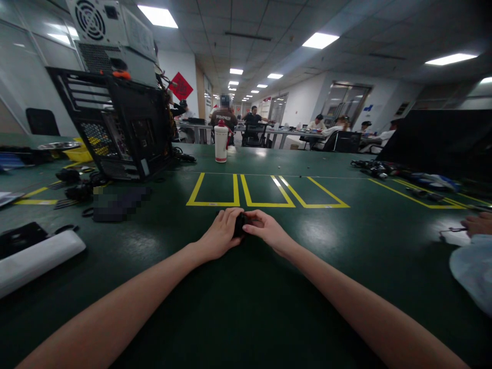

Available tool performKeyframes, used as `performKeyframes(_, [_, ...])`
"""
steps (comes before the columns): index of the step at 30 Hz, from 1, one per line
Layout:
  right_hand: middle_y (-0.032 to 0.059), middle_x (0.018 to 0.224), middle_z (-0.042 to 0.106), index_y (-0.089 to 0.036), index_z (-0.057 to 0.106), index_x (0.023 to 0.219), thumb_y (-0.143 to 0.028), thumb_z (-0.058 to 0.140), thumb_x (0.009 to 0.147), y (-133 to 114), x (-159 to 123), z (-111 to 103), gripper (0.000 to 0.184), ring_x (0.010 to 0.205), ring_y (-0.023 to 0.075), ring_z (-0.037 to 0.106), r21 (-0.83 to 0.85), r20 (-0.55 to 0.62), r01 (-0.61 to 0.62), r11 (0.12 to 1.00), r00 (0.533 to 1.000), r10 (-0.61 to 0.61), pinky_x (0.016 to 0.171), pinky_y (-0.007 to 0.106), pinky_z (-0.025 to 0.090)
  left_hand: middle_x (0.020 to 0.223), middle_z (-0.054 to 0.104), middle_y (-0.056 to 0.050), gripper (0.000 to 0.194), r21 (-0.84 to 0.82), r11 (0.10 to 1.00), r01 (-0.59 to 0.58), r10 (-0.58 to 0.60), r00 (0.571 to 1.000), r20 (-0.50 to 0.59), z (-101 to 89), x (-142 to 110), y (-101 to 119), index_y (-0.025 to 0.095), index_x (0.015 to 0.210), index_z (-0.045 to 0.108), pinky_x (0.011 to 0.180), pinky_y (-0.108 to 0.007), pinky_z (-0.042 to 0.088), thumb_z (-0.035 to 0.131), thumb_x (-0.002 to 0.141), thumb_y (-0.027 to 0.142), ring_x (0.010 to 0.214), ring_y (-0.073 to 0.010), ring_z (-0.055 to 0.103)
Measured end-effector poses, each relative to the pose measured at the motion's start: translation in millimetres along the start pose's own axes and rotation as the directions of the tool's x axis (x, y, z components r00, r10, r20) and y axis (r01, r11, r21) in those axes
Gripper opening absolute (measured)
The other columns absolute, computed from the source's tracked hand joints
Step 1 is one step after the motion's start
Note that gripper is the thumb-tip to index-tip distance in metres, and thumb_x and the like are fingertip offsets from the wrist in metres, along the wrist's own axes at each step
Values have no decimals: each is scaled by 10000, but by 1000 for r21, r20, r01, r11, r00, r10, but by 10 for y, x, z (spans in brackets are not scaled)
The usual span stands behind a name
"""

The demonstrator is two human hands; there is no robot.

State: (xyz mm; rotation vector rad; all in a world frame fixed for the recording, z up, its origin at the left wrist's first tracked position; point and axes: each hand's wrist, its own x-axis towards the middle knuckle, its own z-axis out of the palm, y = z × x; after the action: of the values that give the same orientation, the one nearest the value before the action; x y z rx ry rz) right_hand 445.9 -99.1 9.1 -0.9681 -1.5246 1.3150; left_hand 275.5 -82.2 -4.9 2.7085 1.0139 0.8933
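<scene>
At the bottom of the frame, bare forearms reach in from both lower corners over a dark green desk (246,307). Just below the centre of the frame, the two hands meet at a small black object (239,226), mostly hidden between them. The left hand (217,234) is curled round its left side, fingers bent over the top and thumb low, gripping it. The right hand (266,231) is partly closed, thumb and fingertips at the object's right side; whether it pinches a part cannot be told.

At the lower left lies a long white object (42,260), with a black item (23,239) just behind it. At the right edge, another person's hand (479,224) shows above a pale sleeve (474,269).

Just beyond the two central hands, yellow tape outlines (269,204) run across the middle of the frame. Left of them stands a black computer case (144,130), tilted in view, with a grey power supply unit (140,36) above it at the upper left. A white cup (221,146) with a red top stands upright behind the tape, and dark cables (378,169) lie at the middle right.

In the upper middle, people sit at farther desks under bright ceiling lights (321,40).
</scene>
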Motion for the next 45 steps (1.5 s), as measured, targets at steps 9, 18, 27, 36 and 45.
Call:
performKeyframes(9, [13,940,530,-199,494,863,-230,621,661,48,-11,10,240,893,151,553,14,-30,71,997,997,-71,828,346,434,1176,360,-94,596,1,1000,-7,7,1000,-8,-16,3,17,198,1215,230,890,-459,360,548,710,209,1061,-260,391])
performKeyframes(18, [23,1006,525,-199,486,929,-161,658,607,58,5,-12,367,958,161,531,-6,7,54,999,999,-54,896,370,393,1184,361,-100,618,19,1000,-2,1,1000,10,-29,2,27,178,1209,238,898,-434,356,567,686,180,1059,-254,383])
performKeyframes(27, [26,961,531,-202,485,915,-246,618,667,37,0,17,284,889,154,554,2,-50,11,1000,999,-11,831,364,434,1178,367,-96,597,6,1000,-9,9,1000,-19,13,-2,-10,200,1206,233,886,-450,357,554,703,211,1055,-254,394])
performKeyframes(36, [16,998,517,-214,479,934,-171,684,580,49,-8,-39,412,957,164,529,-14,14,23,1000,1000,-23,869,369,414,1182,361,-94,618,-9,1000,-3,3,1000,-1,-1,-3,1,208,1207,227,877,-463,359,562,687,201,1055,-263,396])
performKeyframes(45, [42,970,551,-191,499,960,-247,620,663,17,17,-44,325,917,166,542,-53,-3,6,999,1000,-6,855,381,413,1175,364,-99,605,7,1000,-9,9,1000,-16,7,4,6,187,1202,236,886,-436,363,563,693,196,1051,-250,394])
